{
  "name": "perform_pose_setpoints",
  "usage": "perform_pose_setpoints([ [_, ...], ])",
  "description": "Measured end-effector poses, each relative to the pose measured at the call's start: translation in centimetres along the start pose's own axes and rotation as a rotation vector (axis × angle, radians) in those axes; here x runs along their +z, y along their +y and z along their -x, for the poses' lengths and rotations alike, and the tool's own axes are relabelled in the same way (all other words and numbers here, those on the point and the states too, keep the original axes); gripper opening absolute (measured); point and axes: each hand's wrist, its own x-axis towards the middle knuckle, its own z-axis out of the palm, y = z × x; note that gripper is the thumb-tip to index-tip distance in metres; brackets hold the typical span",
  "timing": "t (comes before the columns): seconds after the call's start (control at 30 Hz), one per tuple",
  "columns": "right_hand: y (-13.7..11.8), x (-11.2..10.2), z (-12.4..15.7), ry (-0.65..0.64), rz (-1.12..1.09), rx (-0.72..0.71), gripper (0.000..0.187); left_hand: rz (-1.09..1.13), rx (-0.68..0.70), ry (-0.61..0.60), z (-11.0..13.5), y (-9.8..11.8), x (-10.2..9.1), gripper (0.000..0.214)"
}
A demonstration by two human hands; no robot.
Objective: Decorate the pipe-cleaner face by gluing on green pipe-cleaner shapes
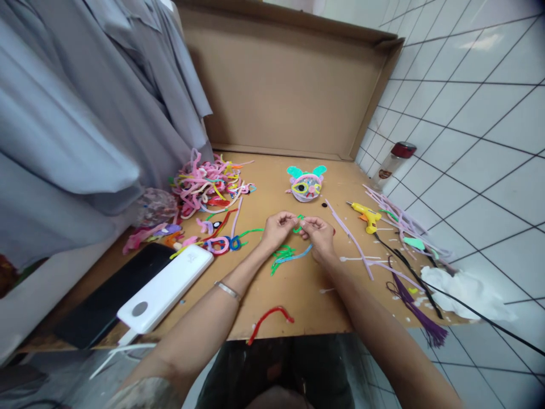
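Over the middle of the table, my left hand (279,228) and my right hand (318,234) meet with pinched fingers on a short green pipe cleaner (298,229). Part of it is hidden by the fingertips. Just below them lies a bunch of bent green pipe cleaners (283,254), with a blue pipe cleaner (300,254) running from it toward my right wrist. Beyond my hands sits a round animal-face craft (305,188) with green ears, a yellow-ringed eye and a pink rim. Near the table's front edge rests a curved red pipe cleaner (271,313).
A tangled pile of pipe cleaners (208,182) lies left, behind a white power bank (166,288) and a black phone (114,292). On the right are a yellow glue gun (365,217) with its cord, lilac pipe cleaners (351,236), a purple tassel (419,312) and a jar (390,165).
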Motion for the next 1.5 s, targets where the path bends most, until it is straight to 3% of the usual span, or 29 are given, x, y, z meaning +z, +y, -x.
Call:
perform_pose_setpoints([
  [0.6, 0.17, 0.01, 0.1, -0.057, 0.001, 0.006, 0.036, -0.009, -0.033, 0.003, 0.01, 0.16, 0.01, 0.02],
  [0.8, 0.16, 0.0, 0.03, -0.004, 0.012, 0.0, 0.031, 0.0, -0.022, -0.014, 0.11, 0.37, 0.08, 0.018],
  [1.5, 0.26, -0.06, 0.03, -0.032, 0.05, -0.017, 0.03, -0.18, 0.04, -0.034, 0.37, 0.72, 0.07, 0.012],
])
